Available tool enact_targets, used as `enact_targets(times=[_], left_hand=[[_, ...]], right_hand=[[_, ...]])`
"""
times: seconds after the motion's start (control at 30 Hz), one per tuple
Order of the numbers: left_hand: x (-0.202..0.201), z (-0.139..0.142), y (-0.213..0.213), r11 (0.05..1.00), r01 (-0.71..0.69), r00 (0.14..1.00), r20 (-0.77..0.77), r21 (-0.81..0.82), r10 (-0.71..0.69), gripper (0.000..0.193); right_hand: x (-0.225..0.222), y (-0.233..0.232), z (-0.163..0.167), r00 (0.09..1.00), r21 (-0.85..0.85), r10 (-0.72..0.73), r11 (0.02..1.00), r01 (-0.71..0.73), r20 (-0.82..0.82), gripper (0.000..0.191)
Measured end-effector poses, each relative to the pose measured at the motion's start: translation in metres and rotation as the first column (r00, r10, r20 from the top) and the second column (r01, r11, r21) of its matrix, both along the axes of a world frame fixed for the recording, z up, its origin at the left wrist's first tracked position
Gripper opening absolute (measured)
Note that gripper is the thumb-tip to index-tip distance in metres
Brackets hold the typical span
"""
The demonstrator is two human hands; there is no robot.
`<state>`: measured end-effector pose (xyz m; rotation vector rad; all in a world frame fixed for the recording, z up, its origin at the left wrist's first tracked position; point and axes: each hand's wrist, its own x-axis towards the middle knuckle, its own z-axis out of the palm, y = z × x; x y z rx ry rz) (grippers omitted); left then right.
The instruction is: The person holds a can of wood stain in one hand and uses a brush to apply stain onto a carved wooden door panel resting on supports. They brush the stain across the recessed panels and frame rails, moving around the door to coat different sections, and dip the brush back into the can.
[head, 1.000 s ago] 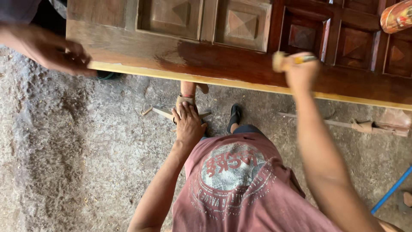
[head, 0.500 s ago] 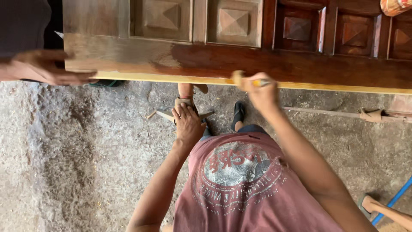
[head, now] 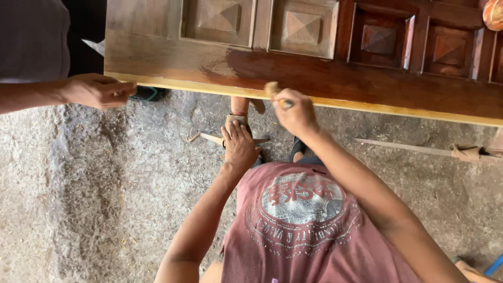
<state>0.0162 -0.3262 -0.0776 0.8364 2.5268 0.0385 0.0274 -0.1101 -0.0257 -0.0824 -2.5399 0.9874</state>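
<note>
A carved wooden door (head: 335,68) lies flat across the top of the view, its right part dark and glossy, its left part paler. My right hand (head: 293,111) grips a small brush (head: 273,90) whose tip meets the door's near yellow edge (head: 367,106). My left hand (head: 239,148) rests flat on my leg, fingers spread, holding nothing. At the left, another person's hand (head: 97,90) touches the door's near left corner.
Rough concrete floor (head: 105,183) with wood shavings stretches below. A thin wooden strip (head: 408,147) and scraps lie on the floor at the right. My foot in a sandal (head: 239,112) is under the door's edge. A blue stick (head: 493,266) shows at the bottom right.
My right hand with the brush has slid leftward along the door's near edge. The view has shifted slightly. The other person's hand stays at the left corner.
</note>
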Motion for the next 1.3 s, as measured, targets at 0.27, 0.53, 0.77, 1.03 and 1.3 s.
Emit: enact_targets(times=[0.27,0.53,0.77,1.03,1.3], left_hand=[[0.006,0.0,-0.006,0.988,-0.1,0.994,-0.024,0.116,0.103,0.103],[0.007,-0.007,-0.008,0.989,-0.088,0.995,-0.044,0.116,0.094,0.106],[0.003,0.0,-0.014,0.914,-0.114,0.985,-0.077,0.391,0.155,0.065],[0.047,0.023,-0.024,0.586,-0.21,0.839,-0.164,0.782,0.519,0.007],[0.11,0.034,0.103,0.55,-0.479,0.724,-0.047,0.684,0.689,0.026]], right_hand=[[0.062,0.087,0.01,0.911,-0.078,-0.306,0.938,0.338,0.277,0.007],[0.124,0.11,0.021,0.913,-0.013,-0.407,0.913,0.408,0.033,0.005],[0.133,0.096,0.047,0.952,-0.003,-0.306,0.952,0.306,0.014,0.009],[0.132,0.149,0.062,0.977,-0.082,-0.212,0.974,0.21,-0.016,0.011],[0.171,0.294,0.046,0.992,-0.053,-0.121,0.991,0.119,-0.04,0.011]])
